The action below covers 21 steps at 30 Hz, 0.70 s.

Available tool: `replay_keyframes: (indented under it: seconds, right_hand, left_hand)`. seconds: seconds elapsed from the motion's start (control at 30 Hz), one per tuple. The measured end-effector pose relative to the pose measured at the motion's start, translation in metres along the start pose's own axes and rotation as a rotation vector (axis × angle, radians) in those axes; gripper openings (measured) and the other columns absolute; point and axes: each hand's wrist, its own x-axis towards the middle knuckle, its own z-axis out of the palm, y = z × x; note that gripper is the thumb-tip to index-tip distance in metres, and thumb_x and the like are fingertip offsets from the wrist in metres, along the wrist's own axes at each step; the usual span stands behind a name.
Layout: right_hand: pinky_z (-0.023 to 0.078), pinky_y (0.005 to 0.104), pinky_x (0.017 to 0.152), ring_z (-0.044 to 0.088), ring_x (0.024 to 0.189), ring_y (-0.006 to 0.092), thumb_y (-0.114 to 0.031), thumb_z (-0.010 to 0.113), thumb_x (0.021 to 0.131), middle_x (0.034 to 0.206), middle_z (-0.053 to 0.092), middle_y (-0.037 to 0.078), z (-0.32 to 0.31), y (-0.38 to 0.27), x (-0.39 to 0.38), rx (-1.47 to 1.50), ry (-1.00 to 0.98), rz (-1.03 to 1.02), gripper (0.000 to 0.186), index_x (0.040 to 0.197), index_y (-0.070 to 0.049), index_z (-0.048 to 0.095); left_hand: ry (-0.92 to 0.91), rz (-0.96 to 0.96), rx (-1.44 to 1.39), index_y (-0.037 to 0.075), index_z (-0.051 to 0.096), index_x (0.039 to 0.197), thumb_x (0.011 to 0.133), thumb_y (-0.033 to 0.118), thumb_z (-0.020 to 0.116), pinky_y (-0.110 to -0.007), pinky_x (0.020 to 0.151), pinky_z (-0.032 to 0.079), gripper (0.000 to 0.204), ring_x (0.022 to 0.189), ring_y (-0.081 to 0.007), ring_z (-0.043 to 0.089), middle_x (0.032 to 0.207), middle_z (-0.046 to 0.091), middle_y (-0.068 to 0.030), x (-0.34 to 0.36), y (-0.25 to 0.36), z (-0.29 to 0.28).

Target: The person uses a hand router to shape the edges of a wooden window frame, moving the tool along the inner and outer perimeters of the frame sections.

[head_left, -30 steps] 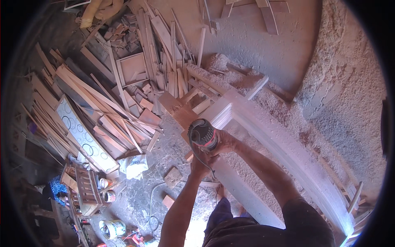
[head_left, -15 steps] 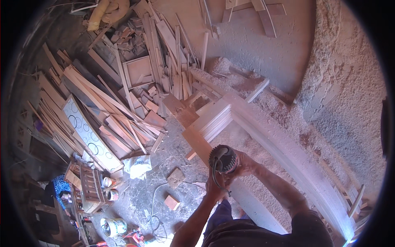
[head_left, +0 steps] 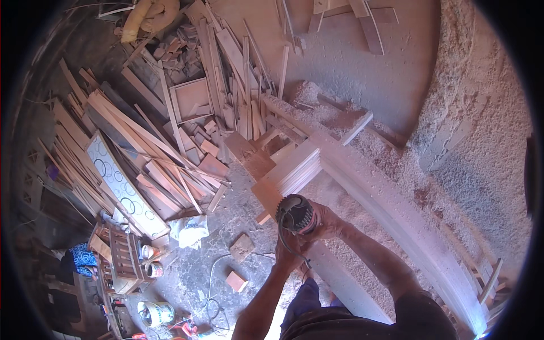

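Note:
Between both hands is a corded power tool [head_left: 297, 214] with a round, dark, ribbed motor housing, seen from above; its base is hidden, so I cannot tell its exact kind. My left hand [head_left: 288, 255] is closed on its near left side, partly behind the cord. My right hand [head_left: 327, 222] is wrapped around its right side. Under and around the tool lies a large wooden frame [head_left: 391, 198] with stepped, moulded inner edges. The tool is over the frame's near left beam [head_left: 348, 283], close to a corner where a brown wood piece [head_left: 263, 195] shows.
Planks and offcuts [head_left: 124, 130] are heaped at the far left. Wood shavings [head_left: 481, 136] cover the right side. Two wood blocks [head_left: 242, 246] and a grey cable [head_left: 212, 277] lie on the floor. Nearer left are a slatted wooden piece [head_left: 127, 258] and a white bucket [head_left: 156, 313].
The power tool and both hands have shifted a little left and slightly away from me, along the beam toward the frame's corner. Both hands keep their hold.

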Motion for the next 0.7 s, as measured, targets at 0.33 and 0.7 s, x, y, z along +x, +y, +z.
replay_keyframes:
  seconds: [0.33,0.7]
  right_hand:
    - [0.052,0.0326,0.101,0.064,0.11,0.0161,-0.015,0.098,0.057,0.116,0.069,0.003,0.003,0.005,0.073,0.02,0.01,0.021,0.085,0.13,-0.011,0.055]
    - [0.051,0.0354,0.105,0.064,0.115,0.0196,-0.015,0.099,0.053,0.121,0.068,0.006,0.007,0.026,0.139,0.021,0.09,-0.044,0.097,0.138,-0.009,0.053]
  left_hand:
    - [-0.079,0.018,0.005,0.016,0.077,0.126,0.09,0.043,0.075,-0.056,0.12,0.03,0.045,0.139,-0.0413,0.048,0.145,0.062,-0.0171,0.054,-0.078,-0.021]
    - [-0.184,0.107,0.077,0.021,0.07,0.137,0.089,0.042,0.075,-0.054,0.125,0.028,0.052,0.148,-0.038,0.041,0.153,0.055,-0.0143,0.11,-0.121,-0.057]
